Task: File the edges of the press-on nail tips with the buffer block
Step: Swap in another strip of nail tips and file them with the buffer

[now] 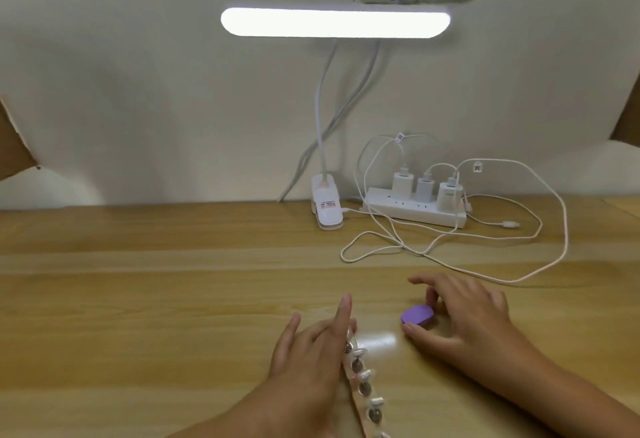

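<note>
A purple oval buffer block (417,315) lies on the wooden desk (173,299). My right hand (464,319) is around it, thumb touching its near edge and fingers curled at its far side. A strip of press-on nail tips (363,378), silvery and white, runs from the desk's near edge up toward the middle. My left hand (311,351) holds the strip's upper end, with the index finger stretched out straight; the fingers under the strip are hidden.
A white power strip (415,212) with three chargers sits at the back right, its white cables (485,264) looping over the desk just beyond my right hand. A clip lamp base (327,209) stands at the back, its lit bar (334,22) overhead.
</note>
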`<state>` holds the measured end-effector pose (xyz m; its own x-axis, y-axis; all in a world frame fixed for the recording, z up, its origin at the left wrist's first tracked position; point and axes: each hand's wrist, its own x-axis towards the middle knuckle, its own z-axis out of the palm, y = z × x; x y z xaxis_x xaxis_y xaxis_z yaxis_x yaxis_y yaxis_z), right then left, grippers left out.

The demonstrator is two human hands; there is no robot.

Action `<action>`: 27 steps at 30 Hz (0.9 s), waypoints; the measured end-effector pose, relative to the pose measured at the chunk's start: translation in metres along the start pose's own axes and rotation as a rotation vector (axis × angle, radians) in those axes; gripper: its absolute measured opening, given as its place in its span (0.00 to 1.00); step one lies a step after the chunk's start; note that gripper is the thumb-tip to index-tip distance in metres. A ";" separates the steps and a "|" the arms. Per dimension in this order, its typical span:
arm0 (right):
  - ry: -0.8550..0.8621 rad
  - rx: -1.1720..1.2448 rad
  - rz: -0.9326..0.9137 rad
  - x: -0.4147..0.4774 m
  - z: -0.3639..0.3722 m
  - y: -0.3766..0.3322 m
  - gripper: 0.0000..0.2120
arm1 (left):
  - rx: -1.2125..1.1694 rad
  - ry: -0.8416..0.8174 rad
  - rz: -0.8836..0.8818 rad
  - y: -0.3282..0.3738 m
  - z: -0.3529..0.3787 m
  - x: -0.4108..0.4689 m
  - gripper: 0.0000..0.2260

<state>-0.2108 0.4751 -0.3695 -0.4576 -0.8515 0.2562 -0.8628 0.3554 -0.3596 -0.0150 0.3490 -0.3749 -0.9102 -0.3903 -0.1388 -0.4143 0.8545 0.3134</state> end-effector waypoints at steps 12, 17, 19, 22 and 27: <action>-0.167 1.289 0.220 0.003 -0.007 -0.019 0.16 | -0.571 0.176 0.040 -0.042 -0.035 0.004 0.14; -0.319 1.491 0.274 -0.002 -0.003 -0.021 0.21 | -0.553 0.191 0.091 -0.036 -0.027 0.015 0.08; -0.370 1.545 0.288 -0.003 -0.004 -0.022 0.21 | -0.486 0.198 0.107 -0.035 -0.024 0.016 0.08; -0.385 1.612 0.316 -0.002 -0.005 -0.023 0.17 | -0.412 0.158 0.122 -0.037 -0.024 0.012 0.16; -0.425 1.713 0.372 0.001 -0.008 -0.018 0.19 | -0.368 0.039 0.226 -0.038 -0.030 0.007 0.32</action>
<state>-0.1976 0.4711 -0.3558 -0.2365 -0.9566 -0.1703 0.5437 0.0150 -0.8391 -0.0054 0.3040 -0.3598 -0.9740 -0.2265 0.0052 -0.1695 0.7435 0.6470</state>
